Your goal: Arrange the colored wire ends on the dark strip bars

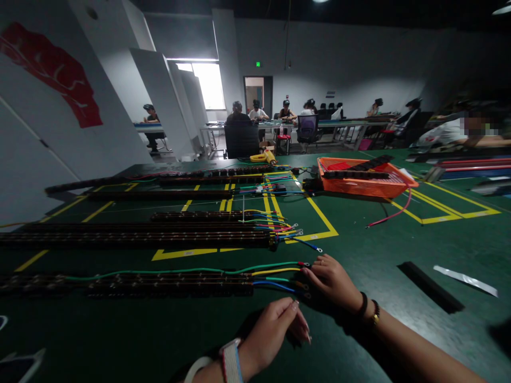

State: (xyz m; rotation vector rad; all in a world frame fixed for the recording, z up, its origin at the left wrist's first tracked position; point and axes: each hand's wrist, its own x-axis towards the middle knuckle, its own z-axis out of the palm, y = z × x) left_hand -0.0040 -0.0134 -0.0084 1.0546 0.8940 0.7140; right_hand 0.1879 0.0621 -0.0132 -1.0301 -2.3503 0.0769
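Note:
My right hand (333, 279) is closed at the ends of a near cable bundle (167, 282), thumb and fingers pinched over the yellow wire's end (279, 270). Right beside those fingers lies the green wire (191, 272) with a red-sleeved terminal. Below them, the blue wire (275, 285) ends in a ring terminal. My left hand (271, 327) hovers near the wire ends with loosely bent fingers, thumb apart from the lower fingertips, nothing visible in it. The bundle is dark and long, lying flat on the green table (151, 335).
More dark bundles (136, 234) with ring terminals lie beyond. An orange basket (359, 189) holds dark strips, and a yellow heat gun (264, 157) lies at the back. To the right are a black strip (431, 287) and a white strip (465, 280). Several people sit at tables behind.

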